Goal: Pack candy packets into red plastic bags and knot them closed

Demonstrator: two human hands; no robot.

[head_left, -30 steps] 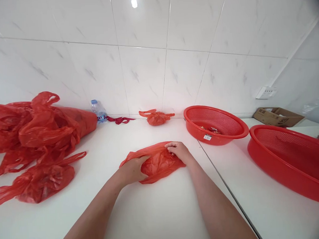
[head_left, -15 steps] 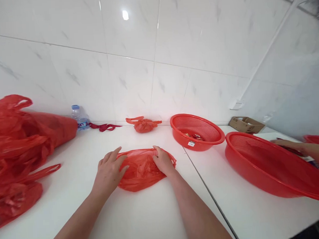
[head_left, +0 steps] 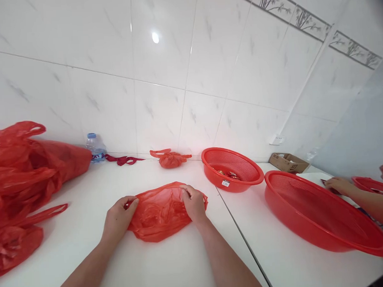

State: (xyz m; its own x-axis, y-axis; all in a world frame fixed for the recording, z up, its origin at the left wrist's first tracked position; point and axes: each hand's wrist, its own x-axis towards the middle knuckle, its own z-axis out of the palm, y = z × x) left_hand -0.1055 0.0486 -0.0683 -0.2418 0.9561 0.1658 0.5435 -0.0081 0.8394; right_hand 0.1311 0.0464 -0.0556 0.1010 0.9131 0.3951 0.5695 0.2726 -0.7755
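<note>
A thin red plastic bag [head_left: 159,213] lies on the white table in front of me, its mouth spread and its film crumpled inside. My left hand [head_left: 118,216] pinches the bag's left edge between thumb and fingers. On the right side, my right hand [head_left: 193,202] grips the rim with curled fingers. Behind the bag, near the wall, sits a small knotted red bag [head_left: 172,160]. A red mesh basket [head_left: 245,182] holding a few small wrapped items stands beyond my right hand.
Piled red bags [head_left: 23,178] fill the left side. A water bottle [head_left: 96,148] and a dark red ribbon [head_left: 123,159] lie along the wall. At right are a large red basin [head_left: 311,223], a cardboard box [head_left: 289,163] and another person's hand [head_left: 338,185].
My left hand went from spread fingers to pinching the bag's left edge. The bag's mouth is wider. The view has tilted up slightly, and another hand shows at far right.
</note>
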